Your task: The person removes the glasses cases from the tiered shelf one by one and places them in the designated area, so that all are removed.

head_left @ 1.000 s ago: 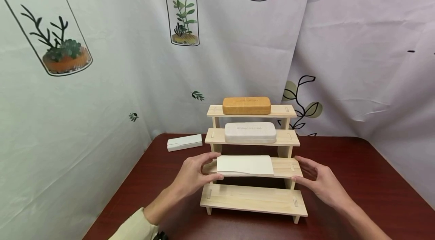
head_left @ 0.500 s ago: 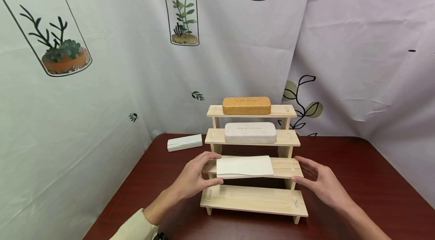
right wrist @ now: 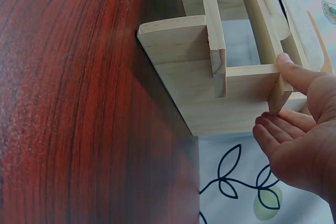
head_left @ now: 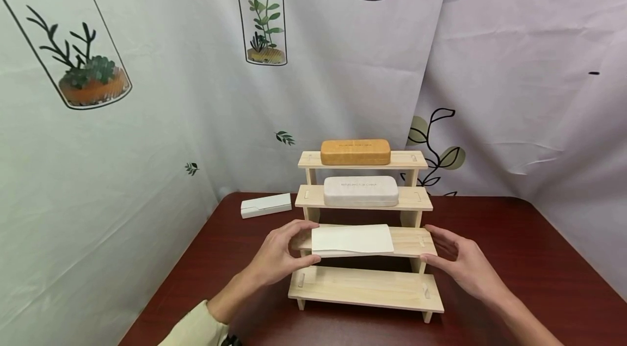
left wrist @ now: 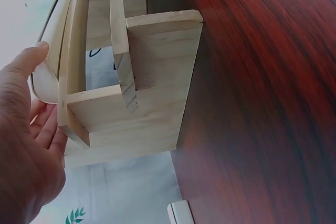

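Note:
A white glasses case (head_left: 352,239) with a folded flap lies on the third step down of a four-tier wooden display stand (head_left: 367,286). At its left end, my left hand (head_left: 279,252) holds the case, thumb at the front edge and fingertips at the back corner. The left wrist view has the thumb (left wrist: 38,56) on the case's front and the other fingers by the board's end. My right hand (head_left: 462,259) grips the right end of that same step, thumb (right wrist: 286,60) at the front edge and fingers behind.
A textured pale glasses case (head_left: 361,191) sits on the second step, a tan one (head_left: 355,152) on the top step. Another slim white case (head_left: 266,205) lies on the dark red table (head_left: 514,259) at the back left. Printed curtains (head_left: 343,90) hang behind and at the sides.
The white case's front edge has come slightly forward and down over the step, and my left thumb has lowered with it. My right hand has stayed put.

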The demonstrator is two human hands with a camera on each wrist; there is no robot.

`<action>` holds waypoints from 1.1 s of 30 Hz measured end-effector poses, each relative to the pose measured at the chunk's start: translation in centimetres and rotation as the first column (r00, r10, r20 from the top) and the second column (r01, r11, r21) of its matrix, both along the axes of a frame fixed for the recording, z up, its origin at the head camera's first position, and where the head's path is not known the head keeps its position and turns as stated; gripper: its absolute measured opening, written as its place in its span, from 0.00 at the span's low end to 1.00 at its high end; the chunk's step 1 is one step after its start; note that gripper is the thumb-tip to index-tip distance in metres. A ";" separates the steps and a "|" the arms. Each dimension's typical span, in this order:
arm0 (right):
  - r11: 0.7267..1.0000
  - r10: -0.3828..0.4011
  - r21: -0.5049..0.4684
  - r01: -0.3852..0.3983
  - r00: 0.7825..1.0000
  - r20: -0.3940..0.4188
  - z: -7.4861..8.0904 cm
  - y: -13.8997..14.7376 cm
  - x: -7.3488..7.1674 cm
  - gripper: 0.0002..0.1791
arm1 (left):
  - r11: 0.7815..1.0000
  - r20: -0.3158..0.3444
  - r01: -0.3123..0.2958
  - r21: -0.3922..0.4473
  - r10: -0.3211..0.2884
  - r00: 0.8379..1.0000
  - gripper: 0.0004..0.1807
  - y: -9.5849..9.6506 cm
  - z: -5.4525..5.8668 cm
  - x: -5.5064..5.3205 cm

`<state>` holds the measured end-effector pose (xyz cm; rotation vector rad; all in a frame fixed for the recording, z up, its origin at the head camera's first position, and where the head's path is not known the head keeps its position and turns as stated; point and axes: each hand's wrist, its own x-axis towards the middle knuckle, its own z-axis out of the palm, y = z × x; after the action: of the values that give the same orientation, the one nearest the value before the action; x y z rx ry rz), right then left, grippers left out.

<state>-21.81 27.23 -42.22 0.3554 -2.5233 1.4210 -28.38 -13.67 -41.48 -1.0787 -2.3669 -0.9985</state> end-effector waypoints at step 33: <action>1.000 -0.004 0.010 0.005 1.000 -0.002 -0.1 -0.1 0.1 0.41 | 0.960 -0.012 0.167 0.223 -0.169 0.986 0.35 -0.8 1.7 0.3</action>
<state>-21.71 27.17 -42.35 0.3526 -2.5291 1.4057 -28.06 -14.45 -39.78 -1.2041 -2.1324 -1.2949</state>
